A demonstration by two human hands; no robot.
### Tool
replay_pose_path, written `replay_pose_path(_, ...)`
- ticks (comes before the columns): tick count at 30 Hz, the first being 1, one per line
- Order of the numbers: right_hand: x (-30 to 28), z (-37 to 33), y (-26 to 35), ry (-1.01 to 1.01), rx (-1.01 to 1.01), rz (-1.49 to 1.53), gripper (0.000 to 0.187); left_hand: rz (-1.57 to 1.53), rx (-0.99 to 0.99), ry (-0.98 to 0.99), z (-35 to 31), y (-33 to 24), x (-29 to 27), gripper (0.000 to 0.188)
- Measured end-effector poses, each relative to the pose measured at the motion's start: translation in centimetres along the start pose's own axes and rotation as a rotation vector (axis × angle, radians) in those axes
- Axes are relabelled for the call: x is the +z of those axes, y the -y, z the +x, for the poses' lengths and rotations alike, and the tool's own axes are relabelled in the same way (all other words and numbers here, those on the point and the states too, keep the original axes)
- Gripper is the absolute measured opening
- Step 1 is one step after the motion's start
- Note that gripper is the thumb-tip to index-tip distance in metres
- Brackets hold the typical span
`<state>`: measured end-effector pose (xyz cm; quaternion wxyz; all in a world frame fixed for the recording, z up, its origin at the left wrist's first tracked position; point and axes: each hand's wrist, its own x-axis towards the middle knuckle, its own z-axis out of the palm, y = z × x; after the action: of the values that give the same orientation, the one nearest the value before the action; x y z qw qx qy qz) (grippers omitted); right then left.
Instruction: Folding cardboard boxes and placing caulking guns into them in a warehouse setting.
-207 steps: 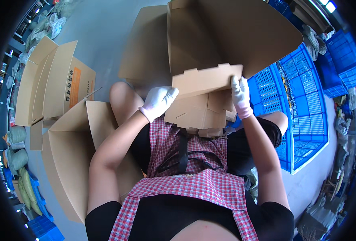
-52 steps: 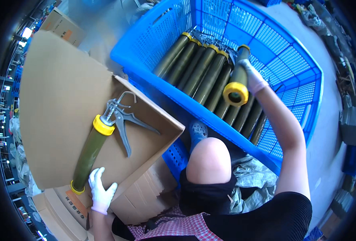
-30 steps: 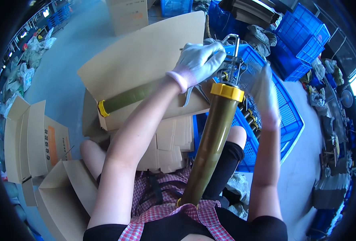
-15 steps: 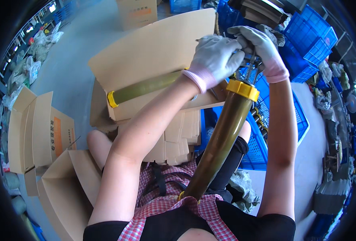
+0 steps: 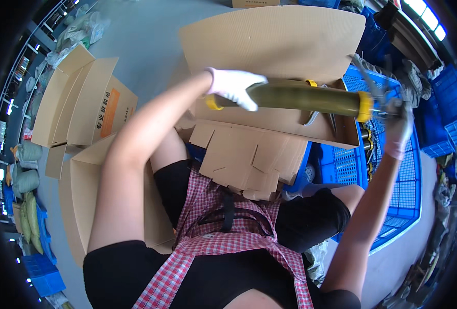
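Observation:
A caulking gun with an olive, see-through barrel (image 5: 311, 99) and a yellow collar (image 5: 364, 106) is held level above a long open carton (image 5: 269, 41). My gloved left hand (image 5: 236, 88) is closed around the barrel's left end, hiding that end. At the other end, my gloved right hand (image 5: 399, 126) grips the metal handle; hand and handle are smeared by motion. Beneath the held gun, a second caulking gun lies in the carton. Its yellow end cap (image 5: 213, 102) shows below my left wrist, and its metal handle (image 5: 311, 118) shows near the carton's front wall.
Folded cardboard pieces (image 5: 249, 154) lie in front of the carton, above my lap. A blue crate (image 5: 411, 180) on the right holds several yellow-collared parts. Two open cartons (image 5: 79, 108) (image 5: 87, 201) stand on the left. Blue crates (image 5: 450, 103) are stacked at the far right.
The caulking gun has swung from slanting up off my chest to level over the carton. My left hand has moved from the handle end to the barrel's opposite end. The view has shifted left.

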<state>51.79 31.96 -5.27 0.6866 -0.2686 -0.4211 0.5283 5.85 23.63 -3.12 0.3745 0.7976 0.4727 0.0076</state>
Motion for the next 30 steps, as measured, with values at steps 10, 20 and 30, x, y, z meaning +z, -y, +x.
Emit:
replay_pose_path(10,2.9,-3.2,-8.1,0.478,0.202,-1.337,0.04,0.273,-0.232,0.187,-0.5,5.2,2.5,0.07)
replay_pose_path(20,6.6,-4.0,-10.0,0.358,0.176,-1.782,0.089,-0.378,-0.014,0.208,24.9,2.4,11.4,0.029)
replay_pose_path(30,6.1,-5.4,-13.1,0.086,-0.054,-1.762,0.076,-0.292,-0.016,0.1,23.7,-0.8,11.0,0.025)
